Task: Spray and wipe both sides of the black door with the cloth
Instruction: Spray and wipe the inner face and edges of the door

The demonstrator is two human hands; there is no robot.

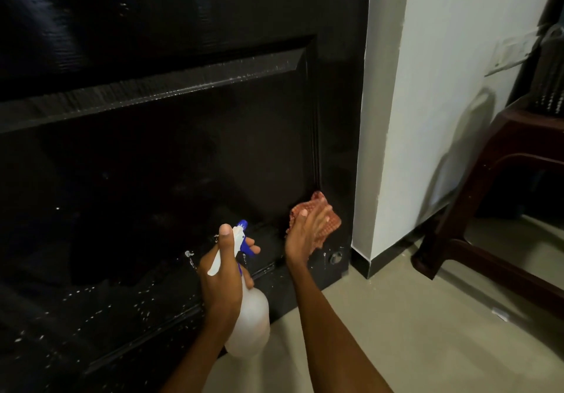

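The black door (pixel 171 124) fills the left and far part of the scene, its lower rail speckled with white droplets. Near its base, a spray bottle (pixel 248 319) is gripped at the neck by the left hand (pixel 224 273), fingers curled around it. Just right, an orange cloth (pixel 317 222) is pressed flat against the door by the right hand (pixel 305 234), fingers straight. Farther right, a white wall (pixel 427 87) and a dark chair (pixel 503 185) are seen.

- Cloth (pixel 317 220) sits against the door (pixel 183 148), low at its right edge, under the right hand (pixel 305 234).
- Spray bottle (pixel 247 301) left of it, in the left hand (pixel 221 273).
- Wall (pixel 427 87) right of the door, chair (pixel 503 185) beyond.
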